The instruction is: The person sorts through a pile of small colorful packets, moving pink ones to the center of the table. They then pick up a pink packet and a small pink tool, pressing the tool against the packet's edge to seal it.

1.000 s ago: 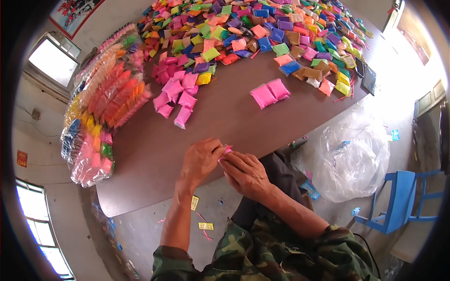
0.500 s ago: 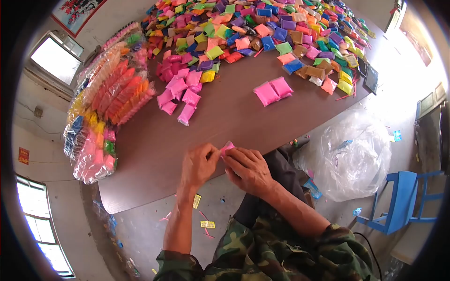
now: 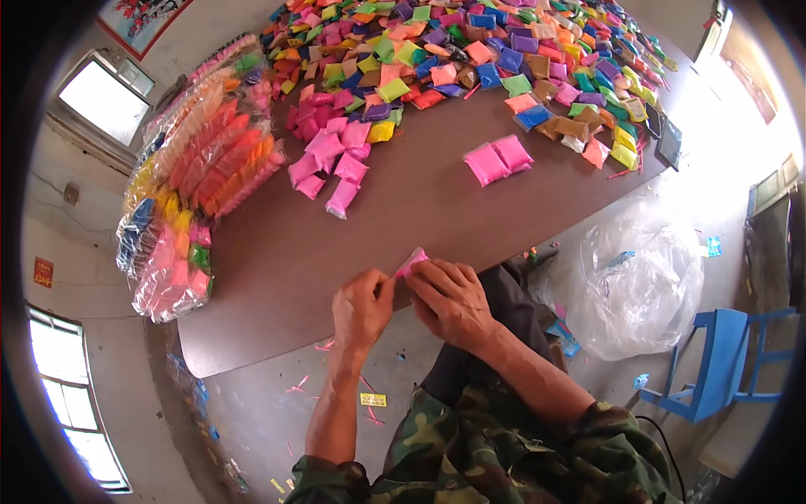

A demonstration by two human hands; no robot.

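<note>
Hands (image 3: 411,301) around pink packet (image 3: 411,261) (table edge)

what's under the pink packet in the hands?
The brown table edge lies under the pink packet, pinched between left hand and right hand. Fingers cover its lower part.

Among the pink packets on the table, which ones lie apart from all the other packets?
The two bright pink packets lying side by side on the bare brown table, right of the pink cluster; no other packets touch them.

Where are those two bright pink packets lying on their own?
The two pink packets lie side by side on the brown table, right of centre, just below the colourful heap.
</note>
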